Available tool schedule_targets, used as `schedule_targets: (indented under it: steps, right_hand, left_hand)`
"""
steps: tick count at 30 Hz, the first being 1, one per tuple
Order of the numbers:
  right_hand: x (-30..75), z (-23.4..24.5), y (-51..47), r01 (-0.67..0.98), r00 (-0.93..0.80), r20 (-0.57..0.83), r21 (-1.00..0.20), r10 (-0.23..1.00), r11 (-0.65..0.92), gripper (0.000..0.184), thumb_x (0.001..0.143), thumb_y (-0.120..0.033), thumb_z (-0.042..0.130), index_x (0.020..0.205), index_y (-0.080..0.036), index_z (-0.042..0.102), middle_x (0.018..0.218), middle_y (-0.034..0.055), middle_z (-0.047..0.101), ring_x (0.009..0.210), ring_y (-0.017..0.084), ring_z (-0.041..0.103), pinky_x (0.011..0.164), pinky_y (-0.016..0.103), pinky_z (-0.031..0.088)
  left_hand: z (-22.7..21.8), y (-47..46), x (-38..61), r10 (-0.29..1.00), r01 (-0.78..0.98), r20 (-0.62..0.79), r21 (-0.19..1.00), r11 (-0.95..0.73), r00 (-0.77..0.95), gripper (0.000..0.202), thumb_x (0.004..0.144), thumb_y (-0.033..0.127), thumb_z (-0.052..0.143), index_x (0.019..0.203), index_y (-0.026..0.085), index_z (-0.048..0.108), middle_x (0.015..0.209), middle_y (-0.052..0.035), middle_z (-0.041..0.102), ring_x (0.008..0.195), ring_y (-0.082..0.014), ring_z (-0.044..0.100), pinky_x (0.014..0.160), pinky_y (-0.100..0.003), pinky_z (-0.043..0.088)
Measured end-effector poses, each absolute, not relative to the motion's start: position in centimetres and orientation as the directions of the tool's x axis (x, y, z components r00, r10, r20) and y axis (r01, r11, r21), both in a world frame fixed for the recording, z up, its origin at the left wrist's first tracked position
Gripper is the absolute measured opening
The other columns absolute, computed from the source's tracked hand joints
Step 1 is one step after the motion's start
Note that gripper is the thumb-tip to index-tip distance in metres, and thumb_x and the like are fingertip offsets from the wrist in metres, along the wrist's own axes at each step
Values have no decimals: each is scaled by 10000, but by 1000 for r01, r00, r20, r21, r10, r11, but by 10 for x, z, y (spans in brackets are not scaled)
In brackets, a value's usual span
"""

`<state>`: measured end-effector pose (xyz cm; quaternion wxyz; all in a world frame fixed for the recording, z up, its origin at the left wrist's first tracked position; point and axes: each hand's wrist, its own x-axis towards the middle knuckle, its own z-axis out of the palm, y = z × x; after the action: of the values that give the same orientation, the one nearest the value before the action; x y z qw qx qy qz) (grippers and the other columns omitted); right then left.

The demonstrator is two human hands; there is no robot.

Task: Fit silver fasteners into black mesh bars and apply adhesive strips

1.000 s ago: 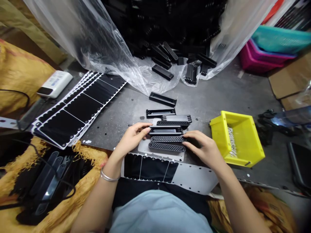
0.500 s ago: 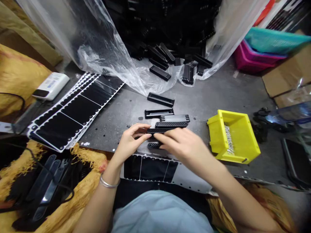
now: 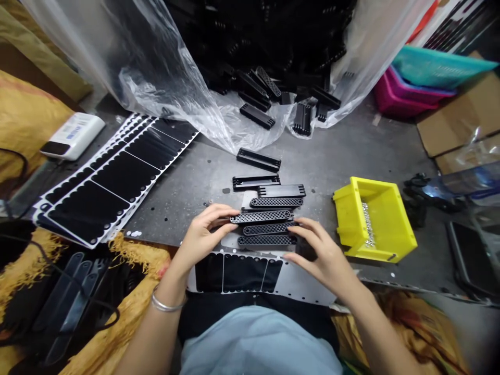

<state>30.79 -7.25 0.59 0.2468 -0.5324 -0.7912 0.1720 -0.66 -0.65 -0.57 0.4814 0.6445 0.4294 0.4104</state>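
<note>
Grey metal desk [image 3: 344, 151] fills the view, dotted with small holes; at its near middle lie three black grille strips side by side, the top grille strip [image 3: 261, 216] farthest from the person, the middle strip [image 3: 269, 228] and the nearest strip [image 3: 267, 240] just beside it. The left hand [image 3: 203, 234] pinches the left end of the top grille strip between thumb and fingers; the right hand [image 3: 324, 255] is spread, its fingertips [image 3: 296, 224] touching the strips' right ends. A fourth grille [image 3: 276, 201] lies just beyond, then two open black frames [image 3: 255, 181]; a sheet of black pads [image 3: 234, 272] lies at the near edge. To the right stands a yellow bin [image 3: 344, 219] holding small metal parts [image 3: 366, 219]; to the left lie stacked pad sheets [image 3: 109, 177] and a white power bank [image 3: 72, 135]; behind, a clear plastic bag [image 3: 175, 78] spills black parts.
</note>
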Motion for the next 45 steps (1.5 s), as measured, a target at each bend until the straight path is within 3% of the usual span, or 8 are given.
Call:
schedule_targets:
  steps: [8, 14, 26, 28, 30, 34, 39, 45]
  right_hand:
    - [310, -5, -83, 683, -354, 265, -582, 897, 442, 300, 978, -221, 651, 1276, -251, 636, 1266, 119, 645, 1169, 251, 671, 987, 435, 604]
    - [296, -10, -87, 719, -267, 275, -581, 924, 381, 338, 968, -206, 639, 1301, -248, 602, 1334, 138, 594, 1216, 272, 646, 1036, 476, 582]
    - [289, -13, -91, 721, -231, 275, -596, 933, 354, 329, 975, -212, 650, 1298, -249, 603, 1327, 139, 578, 1192, 264, 638, 1012, 475, 592]
    - [288, -3, -88, 732, -239, 258, -586, 936, 349, 330, 962, -256, 684, 1285, -234, 614, 1353, 150, 563, 1181, 274, 635, 988, 482, 600]
    - [289, 11, -80, 739, -246, 259, -573, 934, 354, 309, 954, -302, 705, 1251, -240, 645, 1385, 147, 547, 1147, 273, 642, 957, 483, 609]
    - [297, 26, -42, 790, -150, 296, -538, 943, 294, 296, 1020, -250, 580, 1305, -254, 656, 1362, 142, 577, 1101, 254, 665, 966, 483, 598]
    - [297, 16, 2, 700, -346, 164, -610, 924, 371, 345, 1041, -176, 480, 1308, -260, 682, 1209, 88, 687, 1095, 220, 692, 966, 430, 600]
    - [312, 47, -9, 674, -393, 130, -633, 910, 382, 427, 1027, -118, 442, 1345, -292, 667, 1350, 56, 682, 1199, 205, 678, 1039, 415, 567]
  left_hand:
    - [5, -17, -14, 871, 391, 88, 869, -304, 483, 258, 986, 232, 620, 1200, 265, 761, 1201, -75, 727, 1125, -214, 691, 1049, -398, 540]
    - [9, 8, 0, 938, 451, 42, 869, -204, 345, 306, 976, 367, 654, 1247, 246, 728, 1213, -73, 698, 977, -196, 699, 910, -370, 582]
    - [13, 25, -10, 792, 496, -57, 806, -322, 607, 344, 1056, 440, 484, 1124, 268, 774, 1256, -73, 679, 1235, -267, 584, 1131, -487, 435]
    - [18, 13, -2, 795, 499, -55, 804, -324, 605, 414, 1012, 507, 563, 1347, 285, 660, 1419, -88, 592, 1352, -293, 511, 1185, -520, 393]
    - [19, -3, 12, 789, 508, -55, 792, -339, 612, 793, 859, 593, 751, 1529, 279, 467, 1513, -122, 512, 1404, -336, 464, 1199, -551, 385]
    - [6, -25, 37, 836, 607, 10, 683, -406, 549, 1002, 785, 458, 865, 1597, 268, 309, 1519, -172, 457, 1427, -384, 427, 1203, -609, 363]
    - [-8, -22, 40, 859, 620, 119, 643, -449, 498, 1359, 752, 471, 881, 1655, 286, -117, 1710, -215, 65, 1575, -471, 104, 1238, -680, 257]
    - [-12, -11, 35, 849, 608, 67, 668, -429, 525, 1323, 725, 499, 883, 1665, 293, -25, 1537, -179, 353, 1442, -431, 325, 1205, -672, 325]
